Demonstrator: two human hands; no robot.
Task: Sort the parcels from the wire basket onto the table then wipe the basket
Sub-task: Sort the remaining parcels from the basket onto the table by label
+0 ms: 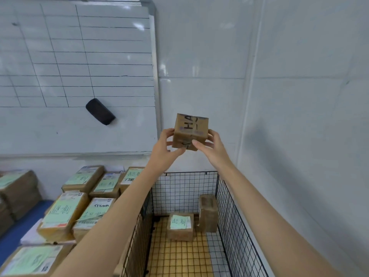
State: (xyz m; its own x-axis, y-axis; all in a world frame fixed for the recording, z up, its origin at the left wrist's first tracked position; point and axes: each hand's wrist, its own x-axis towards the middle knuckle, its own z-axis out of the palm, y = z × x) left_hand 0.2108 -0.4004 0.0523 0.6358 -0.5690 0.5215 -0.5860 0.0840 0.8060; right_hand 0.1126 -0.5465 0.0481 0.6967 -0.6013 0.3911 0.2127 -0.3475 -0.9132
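Sorting underway: left hand (162,144) and right hand (209,145) grip a small brown cardboard parcel (189,131) aloft; next, likely set it on the desk.

The small box (189,132) is brown cardboard, dull and a bit worn, with black pen marks on it. The wire basket (184,188) is thin black metal wire. The parcels (93,212) are brown cardboard under shiny clear tape, with pale green paper notes (60,213) stuck on. The whiteboard (79,56) is smooth and shiny, with a grey metal frame (156,76). The black eraser (100,111) looks soft and dull. The wall tiles (199,47) are white and glossy.
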